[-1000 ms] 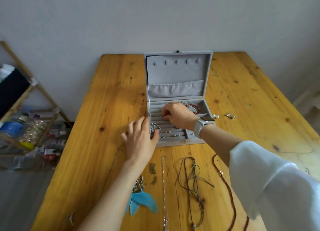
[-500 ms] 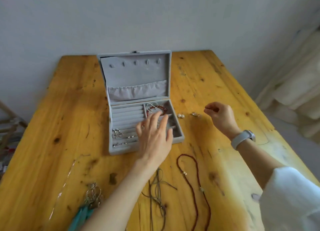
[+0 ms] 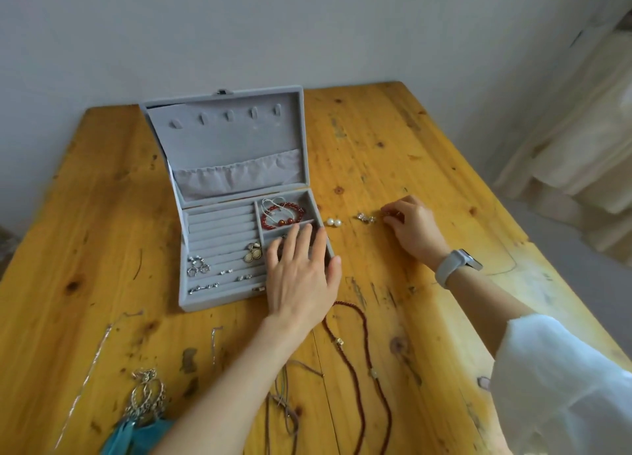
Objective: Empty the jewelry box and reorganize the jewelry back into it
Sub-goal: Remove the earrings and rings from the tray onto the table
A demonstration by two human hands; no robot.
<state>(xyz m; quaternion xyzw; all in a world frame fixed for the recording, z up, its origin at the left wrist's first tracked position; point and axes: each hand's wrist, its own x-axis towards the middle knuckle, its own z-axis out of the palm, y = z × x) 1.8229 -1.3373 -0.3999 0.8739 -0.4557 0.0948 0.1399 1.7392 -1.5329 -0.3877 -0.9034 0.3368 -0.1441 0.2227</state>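
Pale wall backs a yellow wooden tabletop (image 3: 393,147) on which the grey jewelry box (image 3: 219,297) sits open toward the left-centre, its lid (image 3: 232,136) standing upright at the far side. Inside, a red bead bracelet (image 3: 284,213) lies in the far right compartment, gold-coloured earrings (image 3: 253,252) rest on the ring rolls, and small silver rings (image 3: 197,266) sit in the near-left rows. Over the box's near right corner lies the left hand (image 3: 302,273), fingers straight and spread, resting flat on the compartments there. Just right of the box two pearl earrings (image 3: 333,221) lie on the wood, then a small silver piece (image 3: 366,217); beside that the right hand (image 3: 412,229), a watch (image 3: 456,266) on its wrist, pinches something small and reddish that I cannot make out. Nearer the person lie a dark red bead necklace (image 3: 355,369), a brownish cord (image 3: 287,406), thin silver chains (image 3: 92,362) and a turquoise feather piece (image 3: 136,434).
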